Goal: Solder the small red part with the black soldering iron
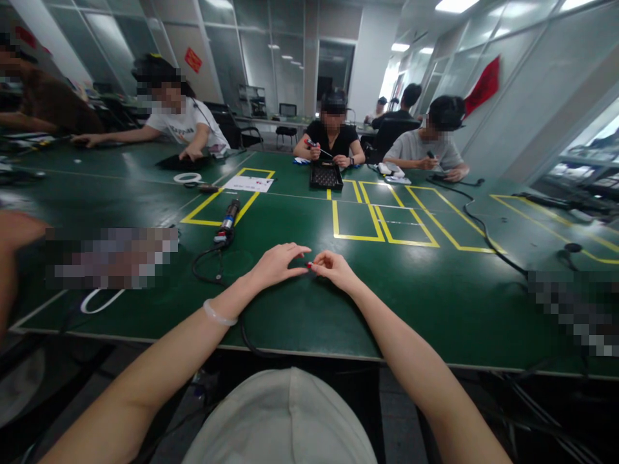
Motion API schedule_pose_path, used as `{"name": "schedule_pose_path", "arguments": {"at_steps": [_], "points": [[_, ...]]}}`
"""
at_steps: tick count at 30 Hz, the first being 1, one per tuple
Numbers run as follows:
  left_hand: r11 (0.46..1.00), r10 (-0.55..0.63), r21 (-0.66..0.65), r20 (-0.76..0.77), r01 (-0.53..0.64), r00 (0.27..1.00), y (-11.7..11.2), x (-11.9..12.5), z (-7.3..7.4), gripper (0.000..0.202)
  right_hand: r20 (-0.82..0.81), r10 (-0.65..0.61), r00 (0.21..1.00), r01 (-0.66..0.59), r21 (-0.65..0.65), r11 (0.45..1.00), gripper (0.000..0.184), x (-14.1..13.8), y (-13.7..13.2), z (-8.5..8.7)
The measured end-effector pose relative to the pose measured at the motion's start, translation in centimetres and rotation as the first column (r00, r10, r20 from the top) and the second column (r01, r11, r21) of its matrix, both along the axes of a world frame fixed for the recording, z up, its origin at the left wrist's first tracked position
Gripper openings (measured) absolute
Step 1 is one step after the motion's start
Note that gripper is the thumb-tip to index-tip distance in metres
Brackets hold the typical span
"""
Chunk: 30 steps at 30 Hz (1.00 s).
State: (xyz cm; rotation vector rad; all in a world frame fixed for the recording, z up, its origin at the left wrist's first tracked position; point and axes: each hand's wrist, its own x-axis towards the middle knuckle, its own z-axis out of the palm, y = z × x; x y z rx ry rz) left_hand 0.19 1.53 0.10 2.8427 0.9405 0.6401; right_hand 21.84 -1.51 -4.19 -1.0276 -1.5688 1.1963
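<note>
My right hand [333, 269] pinches a tiny red and white piece [310, 265] between thumb and fingers, just above the green table [300, 316]. The piece is too small for me to tell its kind. Facing it from the left is my left hand [279, 265], its thumb and fingers apart around a gap. The left fingertips come close to the piece; whether they touch it I cannot tell. Left of my hands lies a cylindrical tool [229, 218], dark with a blue band and a red part, with a black cable attached.
Yellow tape outlines [358, 238] mark the table. A white sheet [249, 183] and a white tape roll [187, 177] lie farther left. Across the table a person works over a black tray [326, 177]; others sit on both sides. A black cable [476, 222] runs along the right.
</note>
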Motion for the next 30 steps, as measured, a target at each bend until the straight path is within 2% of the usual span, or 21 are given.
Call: {"name": "schedule_pose_path", "arguments": {"at_steps": [2, 4, 5, 7, 9, 10, 12, 15, 20, 23, 27, 30], "points": [[0.988, 0.155, 0.008, 0.037, -0.156, 0.987, 1.5, -1.8, 0.3, 0.049, 0.023, -0.019, 1.000, 0.019, 0.015, 1.000, 0.032, 0.1, 0.0, 0.0], [0.923, 0.376, 0.050, 0.094, -0.381, 0.922, 3.3, -4.4, 0.4, 0.047, 0.056, -0.021, 0.998, 0.019, 0.032, 0.999, 0.030, 0.2, 0.0, 0.0], [0.860, 0.496, 0.062, 0.126, -0.506, 0.859, 4.2, -5.9, 0.4, 0.048, 0.071, -0.016, 0.997, 0.013, 0.041, 0.999, 0.029, 0.3, 0.0, 0.0], [0.686, 0.714, 0.051, 0.144, -0.726, 0.685, 5.8, -9.0, 0.1, 0.052, 0.097, -0.004, 0.995, -0.002, 0.058, 0.998, 0.027, 0.3, 0.0, 0.0], [0.542, 0.839, -0.009, 0.068, -0.840, 0.540, 7.1, -11.7, -0.4, 0.059, 0.119, 0.001, 0.993, -0.010, 0.075, 0.997, 0.025, 0.3, -0.1, 0.0], [0.501, 0.864, -0.071, -0.019, -0.863, 0.503, 7.7, -12.8, -0.6, 0.060, 0.129, 0.000, 0.992, -0.010, 0.080, 0.997, 0.024, 0.3, -0.1, 0.0], [0.454, 0.863, -0.169, -0.164, -0.875, 0.479, 8.6, -14.1, -1.0, 0.059, 0.142, -0.006, 0.990, -0.006, 0.088, 0.996, 0.023, 0.3, -0.1, -0.1], [0.455, 0.837, -0.207, -0.231, -0.866, 0.495, 9.6, -14.8, -1.3, 0.056, 0.146, -0.007, 0.989, -0.008, 0.102, 0.995, 0.022, 0.3, 0.0, -0.2], [0.536, 0.792, -0.144, -0.256, -0.832, 0.554, 10.1, -15.0, -1.3, 0.064, 0.155, -0.019, 0.988, 0.002, 0.109, 0.994, 0.022, 0.2, 0.0, -0.3], [0.532, 0.798, -0.130, -0.252, -0.837, 0.547, 9.7, -15.0, -1.1, 0.063, 0.164, -0.023, 0.986, 0.006, 0.100, 0.995, 0.023, 0.1, -0.1, -0.1], [0.508, 0.814, -0.147, -0.241, -0.849, 0.529, 8.2, -13.3, -0.6, 0.064, 0.174, -0.030, 0.984, 0.014, 0.094, 0.995, 0.024, 0.0, -0.2, 0.1], [0.523, 0.800, -0.153, -0.252, -0.839, 0.545, 6.5, -11.0, -0.3, 0.065, 0.175, -0.036, 0.984, 0.019, 0.095, 0.995, 0.025, 0.0, -0.3, 0.2]]}}
